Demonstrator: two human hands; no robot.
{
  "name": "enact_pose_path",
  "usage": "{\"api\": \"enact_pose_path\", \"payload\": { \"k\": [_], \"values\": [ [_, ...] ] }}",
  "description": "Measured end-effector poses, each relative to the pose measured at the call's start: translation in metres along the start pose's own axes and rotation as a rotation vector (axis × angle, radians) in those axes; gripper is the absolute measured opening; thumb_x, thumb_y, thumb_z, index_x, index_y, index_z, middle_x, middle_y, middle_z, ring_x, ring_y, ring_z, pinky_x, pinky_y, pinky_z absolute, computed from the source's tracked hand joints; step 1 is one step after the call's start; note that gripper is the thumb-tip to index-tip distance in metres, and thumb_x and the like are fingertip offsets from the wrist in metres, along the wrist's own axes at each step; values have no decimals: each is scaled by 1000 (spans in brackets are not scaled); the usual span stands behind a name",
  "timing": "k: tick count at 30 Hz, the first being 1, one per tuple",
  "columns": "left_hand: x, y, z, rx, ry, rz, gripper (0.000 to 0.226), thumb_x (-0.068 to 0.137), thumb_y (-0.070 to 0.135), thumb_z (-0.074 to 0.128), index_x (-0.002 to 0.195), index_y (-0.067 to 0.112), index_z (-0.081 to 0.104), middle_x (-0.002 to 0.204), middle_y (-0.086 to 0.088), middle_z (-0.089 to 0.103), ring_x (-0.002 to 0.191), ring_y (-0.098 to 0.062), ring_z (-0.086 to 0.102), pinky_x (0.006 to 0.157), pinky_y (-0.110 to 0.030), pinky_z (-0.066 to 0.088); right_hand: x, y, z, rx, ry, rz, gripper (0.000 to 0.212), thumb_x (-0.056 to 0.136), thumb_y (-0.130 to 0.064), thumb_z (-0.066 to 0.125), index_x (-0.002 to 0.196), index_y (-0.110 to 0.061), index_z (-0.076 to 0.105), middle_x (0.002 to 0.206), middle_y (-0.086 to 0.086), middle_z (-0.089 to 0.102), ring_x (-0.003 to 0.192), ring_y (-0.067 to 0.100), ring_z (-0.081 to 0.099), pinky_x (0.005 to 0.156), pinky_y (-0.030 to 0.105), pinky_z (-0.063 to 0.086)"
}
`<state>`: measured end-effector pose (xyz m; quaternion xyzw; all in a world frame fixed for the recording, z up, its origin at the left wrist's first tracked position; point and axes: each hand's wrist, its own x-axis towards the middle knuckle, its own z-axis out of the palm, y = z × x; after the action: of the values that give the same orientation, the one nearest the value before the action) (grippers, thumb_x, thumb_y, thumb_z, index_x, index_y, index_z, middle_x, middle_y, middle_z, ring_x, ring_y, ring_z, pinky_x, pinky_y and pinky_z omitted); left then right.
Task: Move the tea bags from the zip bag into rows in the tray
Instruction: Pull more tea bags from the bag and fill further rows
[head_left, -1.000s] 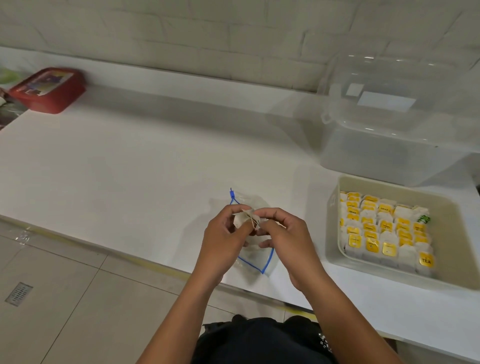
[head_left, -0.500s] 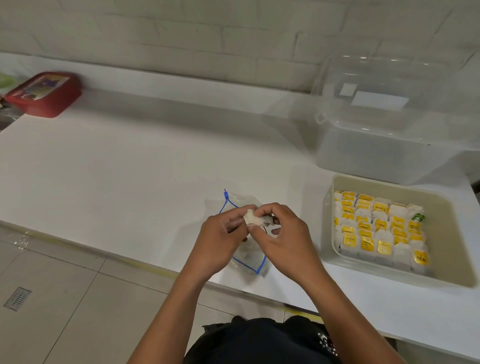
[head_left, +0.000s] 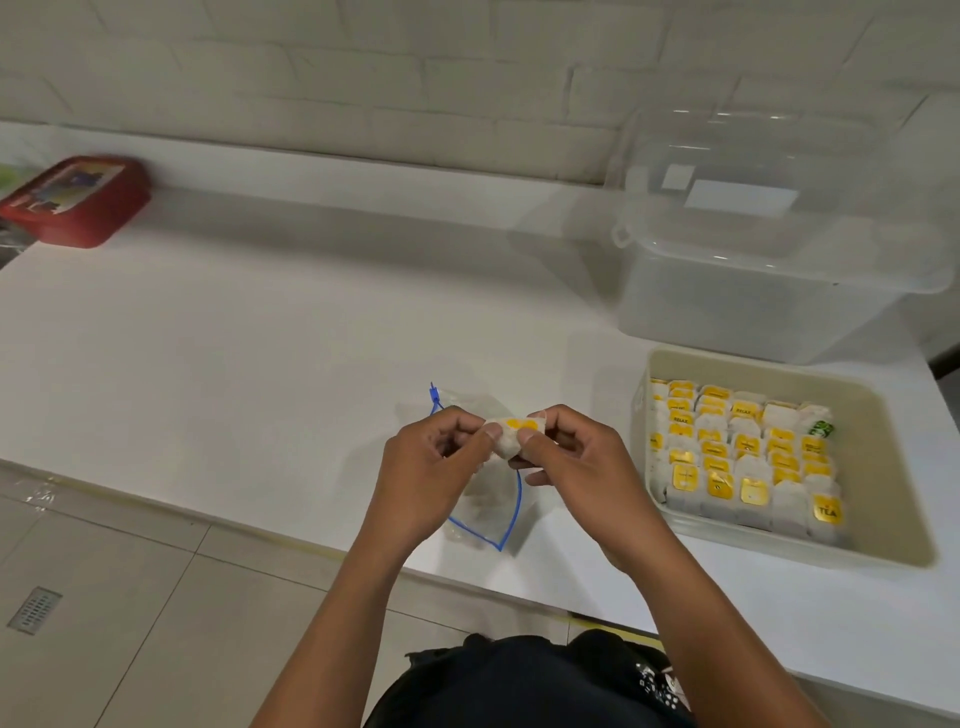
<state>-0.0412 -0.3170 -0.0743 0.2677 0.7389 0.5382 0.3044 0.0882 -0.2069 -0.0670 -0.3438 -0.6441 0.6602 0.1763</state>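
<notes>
Both hands hold one tea bag (head_left: 511, 435) with a yellow tag between thumbs and fingers, just above the table. My left hand (head_left: 431, 467) pinches its left side, my right hand (head_left: 582, 462) its right side. Under the hands lies the clear zip bag (head_left: 488, 514) with a blue zipper line, partly hidden. To the right sits the beige tray (head_left: 883, 467), its left part packed with rows of tea bags (head_left: 737, 457) with yellow tags; one green tag shows at the back right of the rows.
A clear plastic lidded box (head_left: 769, 270) stands behind the tray against the brick wall. A red box (head_left: 72, 200) sits at the far left of the white table (head_left: 234, 353). The table's front edge runs just below the zip bag, with tiled floor beyond.
The tea bag has been turned in my fingers, so its yellow tag now faces up. Both hands stay over the zip bag.
</notes>
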Motion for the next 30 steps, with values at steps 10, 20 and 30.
{"api": "enact_pose_path", "payload": {
  "k": [10,20,30],
  "values": [
    [8,10,24,25,53,205,12,88,22,73,77,26,71,110,19,67,103,-11,66,84,-36,53,-2,-8,-28,148,94,-15,6,93,-16,69,87,-14,72,79,-7,70,73,6,63,75,22,53],
    [18,29,82,-12,-35,242,9,94,26,67,86,28,65,74,7,65,69,-16,61,66,-47,54,-5,-14,-102,-3,218,-84,6,90,-9,71,91,-15,70,62,-7,61,54,12,57,53,24,47],
    [21,44,145,68,-163,189,11,89,22,75,80,27,70,77,10,68,69,-10,57,60,-23,44,1,26,-182,-368,82,105,8,84,-26,79,83,-26,71,74,-2,69,70,22,65,77,40,55]
  ]
}}
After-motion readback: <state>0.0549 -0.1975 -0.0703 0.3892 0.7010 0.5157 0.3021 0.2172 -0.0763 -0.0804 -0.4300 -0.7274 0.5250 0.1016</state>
